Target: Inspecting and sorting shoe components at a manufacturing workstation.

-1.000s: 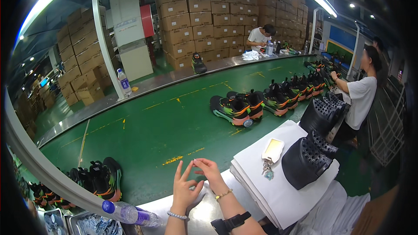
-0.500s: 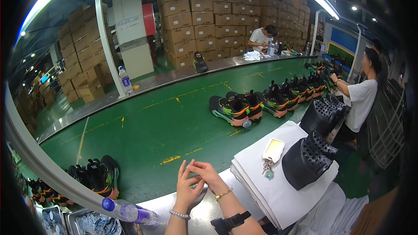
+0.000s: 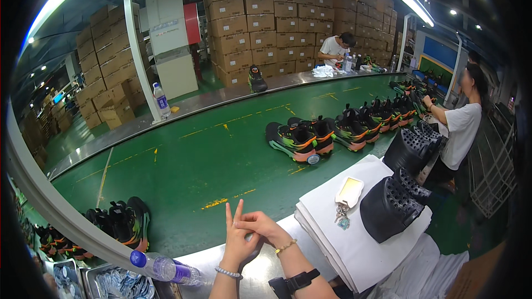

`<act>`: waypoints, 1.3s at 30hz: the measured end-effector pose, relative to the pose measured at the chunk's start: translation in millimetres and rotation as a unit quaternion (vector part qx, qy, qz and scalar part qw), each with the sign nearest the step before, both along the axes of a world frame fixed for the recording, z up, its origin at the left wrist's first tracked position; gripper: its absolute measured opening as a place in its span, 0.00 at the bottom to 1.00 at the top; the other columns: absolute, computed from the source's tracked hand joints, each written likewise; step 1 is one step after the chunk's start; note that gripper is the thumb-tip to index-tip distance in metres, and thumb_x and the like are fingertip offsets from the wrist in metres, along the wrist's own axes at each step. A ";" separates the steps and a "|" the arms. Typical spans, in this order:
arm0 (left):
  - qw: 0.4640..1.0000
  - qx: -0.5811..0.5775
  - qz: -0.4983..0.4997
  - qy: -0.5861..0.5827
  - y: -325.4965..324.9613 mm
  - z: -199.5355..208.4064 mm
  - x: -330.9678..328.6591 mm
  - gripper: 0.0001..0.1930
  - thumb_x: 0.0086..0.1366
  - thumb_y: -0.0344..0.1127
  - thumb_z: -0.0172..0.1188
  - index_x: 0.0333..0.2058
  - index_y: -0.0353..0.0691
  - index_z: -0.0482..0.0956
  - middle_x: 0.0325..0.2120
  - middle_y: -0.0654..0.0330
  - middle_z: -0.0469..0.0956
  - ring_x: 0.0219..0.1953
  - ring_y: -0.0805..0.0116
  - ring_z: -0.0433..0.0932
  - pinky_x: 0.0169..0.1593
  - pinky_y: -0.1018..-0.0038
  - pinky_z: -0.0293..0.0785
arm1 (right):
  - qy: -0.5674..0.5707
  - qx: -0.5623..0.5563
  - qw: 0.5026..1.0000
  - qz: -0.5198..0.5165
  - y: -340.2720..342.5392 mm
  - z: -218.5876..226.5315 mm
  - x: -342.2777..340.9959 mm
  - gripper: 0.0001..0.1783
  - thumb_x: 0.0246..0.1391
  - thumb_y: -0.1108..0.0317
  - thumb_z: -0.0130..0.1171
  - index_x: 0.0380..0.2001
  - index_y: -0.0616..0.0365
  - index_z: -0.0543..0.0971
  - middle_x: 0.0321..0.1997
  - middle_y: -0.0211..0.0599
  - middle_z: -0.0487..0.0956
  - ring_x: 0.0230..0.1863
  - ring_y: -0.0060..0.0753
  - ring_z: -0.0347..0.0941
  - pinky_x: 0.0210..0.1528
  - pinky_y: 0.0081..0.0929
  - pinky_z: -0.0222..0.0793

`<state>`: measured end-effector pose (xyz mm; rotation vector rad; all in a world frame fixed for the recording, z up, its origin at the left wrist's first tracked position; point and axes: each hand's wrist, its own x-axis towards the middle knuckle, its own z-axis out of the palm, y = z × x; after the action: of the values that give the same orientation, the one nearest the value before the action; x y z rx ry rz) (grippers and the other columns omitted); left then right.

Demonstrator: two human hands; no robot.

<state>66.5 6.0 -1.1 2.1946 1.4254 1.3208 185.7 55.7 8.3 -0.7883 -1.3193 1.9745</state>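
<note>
My left hand (image 3: 237, 239), with a beaded bracelet at the wrist, is raised palm-in at the lower middle, two fingers pointing up and apart. My right hand (image 3: 261, 225), with a gold bracelet, lies across it, fingers curled against the left palm. Neither hand holds an object. Both hover over the metal edge (image 3: 260, 274) beside a green conveyor belt (image 3: 210, 160). Nearest on the right is a stack of white sheets (image 3: 332, 227) with a bunch of keys and a tag (image 3: 346, 199) on top.
Pairs of black, green and orange shoes (image 3: 302, 138) ride the belt, with more shoes (image 3: 124, 222) at lower left. Black perforated forms (image 3: 396, 207) sit on the sheets. A plastic bottle (image 3: 166, 268) lies at lower left. A person in a white shirt (image 3: 460, 127) works at right, another person (image 3: 335, 50) at the back by stacked cartons.
My left fingers have drawn from a loose spread into two raised fingers, and my right hand has slid over the left palm. The shoes at lower left have drifted slightly left.
</note>
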 end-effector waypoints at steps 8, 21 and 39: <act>0.994 -0.068 0.022 0.086 -5.7 12.7 10.8 0.09 0.48 0.34 0.60 0.27 0.38 0.84 0.65 0.56 0.50 0.67 0.40 0.34 0.65 0.45 0.40 | -0.007 -0.004 1.000 0.022 2.0 5.1 14.1 0.18 0.49 0.62 0.65 0.38 0.66 0.78 0.35 0.33 0.78 0.36 0.21 0.73 0.38 0.18 0.69; 0.987 -0.059 0.038 0.147 -13.4 27.8 4.0 0.10 0.49 0.35 0.57 0.28 0.37 0.82 0.63 0.55 0.55 0.67 0.48 0.44 0.67 0.50 0.37 | -0.033 -0.029 0.997 0.063 5.5 -3.7 5.5 0.20 0.49 0.62 0.64 0.39 0.68 0.76 0.37 0.34 0.78 0.38 0.23 0.73 0.40 0.19 0.69; 0.989 -0.056 0.002 0.136 -10.7 23.8 21.2 0.16 0.51 0.40 0.59 0.40 0.50 0.82 0.64 0.54 0.55 0.67 0.47 0.47 0.65 0.51 0.47 | 0.051 -0.015 0.943 -0.329 18.1 -20.6 17.0 0.10 0.55 0.59 0.58 0.29 0.54 0.78 0.39 0.31 0.80 0.44 0.19 0.70 0.50 0.23 0.60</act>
<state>87.7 -4.7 22.8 2.3655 1.5552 0.9427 202.7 73.8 -12.3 -0.9728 -0.8159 1.4715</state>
